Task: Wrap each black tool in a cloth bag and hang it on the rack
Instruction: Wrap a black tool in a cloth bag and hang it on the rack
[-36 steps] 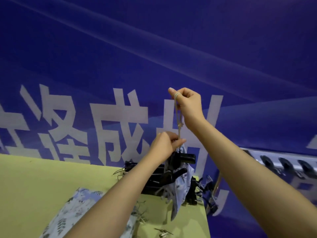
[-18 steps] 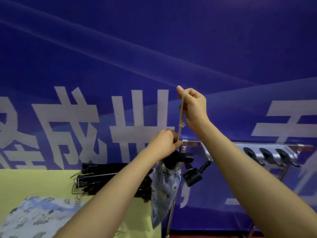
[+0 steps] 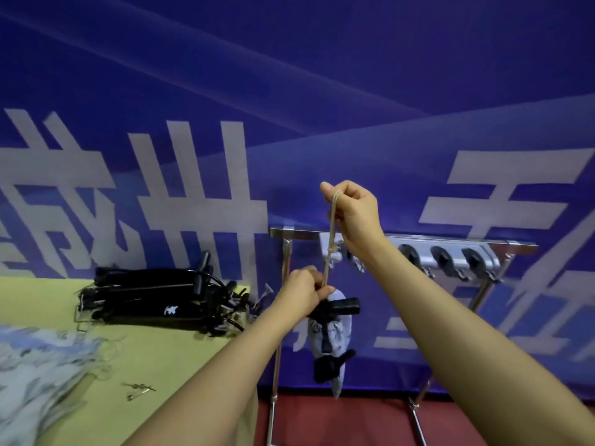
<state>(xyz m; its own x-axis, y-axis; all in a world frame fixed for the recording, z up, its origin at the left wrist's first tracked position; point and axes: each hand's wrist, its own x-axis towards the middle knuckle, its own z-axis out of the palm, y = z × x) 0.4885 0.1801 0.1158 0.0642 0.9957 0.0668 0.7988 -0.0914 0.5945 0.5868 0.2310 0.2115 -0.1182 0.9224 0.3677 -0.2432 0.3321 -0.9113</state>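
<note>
2 hands work in front of us in the head view. Our right hand is raised, fingers curled and pinching the top of a cord that runs taut down to our left hand. Left fingers are pressed together around the neck of the bag, which hangs below with a black tool poking out. Behind stands the rack. More tools lie heaped on the table, well apart.
</note>
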